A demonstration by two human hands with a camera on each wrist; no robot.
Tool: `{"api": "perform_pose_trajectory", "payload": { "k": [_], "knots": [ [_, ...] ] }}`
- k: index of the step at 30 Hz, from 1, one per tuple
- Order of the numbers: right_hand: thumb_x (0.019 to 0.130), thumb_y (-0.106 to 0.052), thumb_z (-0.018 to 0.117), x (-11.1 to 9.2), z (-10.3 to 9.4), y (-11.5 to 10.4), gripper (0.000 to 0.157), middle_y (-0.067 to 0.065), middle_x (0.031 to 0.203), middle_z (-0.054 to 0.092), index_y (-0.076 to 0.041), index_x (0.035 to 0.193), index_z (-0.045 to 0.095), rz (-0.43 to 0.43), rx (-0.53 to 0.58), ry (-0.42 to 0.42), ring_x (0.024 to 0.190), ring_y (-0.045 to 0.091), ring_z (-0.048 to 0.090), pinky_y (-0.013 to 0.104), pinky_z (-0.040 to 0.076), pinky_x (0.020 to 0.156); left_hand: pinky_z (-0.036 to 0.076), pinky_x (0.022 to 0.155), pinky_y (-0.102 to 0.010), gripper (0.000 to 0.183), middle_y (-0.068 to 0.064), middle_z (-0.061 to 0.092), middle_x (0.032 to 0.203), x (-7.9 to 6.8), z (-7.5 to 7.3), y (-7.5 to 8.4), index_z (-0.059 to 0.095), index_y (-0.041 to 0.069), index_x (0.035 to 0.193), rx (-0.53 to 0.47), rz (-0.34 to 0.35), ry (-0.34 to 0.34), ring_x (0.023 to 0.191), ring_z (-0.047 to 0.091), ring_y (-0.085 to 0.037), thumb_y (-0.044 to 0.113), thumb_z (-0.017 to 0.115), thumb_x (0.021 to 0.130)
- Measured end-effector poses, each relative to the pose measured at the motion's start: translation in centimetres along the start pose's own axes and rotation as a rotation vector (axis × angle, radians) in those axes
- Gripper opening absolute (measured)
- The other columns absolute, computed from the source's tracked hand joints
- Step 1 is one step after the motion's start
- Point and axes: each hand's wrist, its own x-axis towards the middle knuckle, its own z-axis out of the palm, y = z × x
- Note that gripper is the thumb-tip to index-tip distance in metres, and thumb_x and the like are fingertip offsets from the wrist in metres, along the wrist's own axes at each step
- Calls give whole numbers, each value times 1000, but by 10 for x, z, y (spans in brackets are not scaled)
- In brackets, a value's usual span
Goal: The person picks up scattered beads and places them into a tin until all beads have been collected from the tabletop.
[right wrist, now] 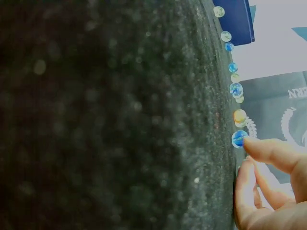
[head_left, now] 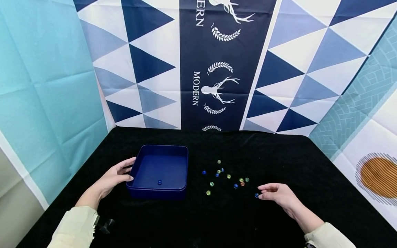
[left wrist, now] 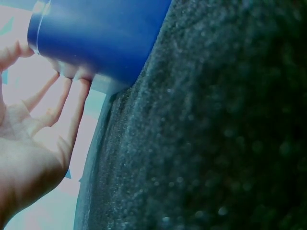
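Note:
A dark blue square box (head_left: 161, 193) stands at the left, with one blue marble (head_left: 159, 182) inside it. My left hand (head_left: 117, 175) is at the box's left side, fairly straight fingertips against the outer wall and the thumb at the rim. In the left wrist view the fingers (left wrist: 79, 108) meet the wall of the blue box (left wrist: 103, 38). My right hand (head_left: 280, 197) is low over the cloth, its thumb tip right at a blue marble (head_left: 256, 195). The right wrist view shows that blue marble (right wrist: 239, 139) at the thumb tip, with the fingers (right wrist: 245, 189) apart from it.
Several blue, green and yellowish marbles (head_left: 228, 176) lie scattered between the box and my right hand, with an orange one (head_left: 242, 184) among them. Black cloth (head_left: 217, 220) covers the table. Patterned fabric (head_left: 214, 86) hangs behind it and at both sides.

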Motion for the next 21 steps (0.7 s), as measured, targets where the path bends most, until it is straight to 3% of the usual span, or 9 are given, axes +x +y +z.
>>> {"api": "perform_pose_trajectory", "payload": {
  "k": [8, 15, 21],
  "knots": [
    [74, -1, 73, 1, 3, -1, 37, 10, 86, 67, 17, 105, 61, -68, -130, -25, 75, 6, 59, 24, 48, 66, 42, 84, -28, 73, -27, 24, 146, 0, -1, 0, 24, -1, 145, -6, 0, -1, 129, 25, -43, 0, 59, 82],
    [76, -1, 70, 2, 5, -5, 29, 6, 78, 66, 16, 99, 63, -81, -111, -86, 73, 9, 61, 26, 50, 66, 42, 83, -27, 73, -27, 24, 146, 1, -2, -1, 24, -1, 145, -17, 1, -4, 129, 25, -43, -1, 59, 82],
    [78, -3, 69, 2, 6, -6, 27, 10, 80, 68, 15, 97, 64, -53, -116, -85, 73, 15, 63, 29, 50, 65, 42, 83, -26, 73, -27, 23, 146, 1, -2, -2, 24, -1, 145, -19, 3, -5, 129, 25, -43, -1, 59, 82]
  ]
}}
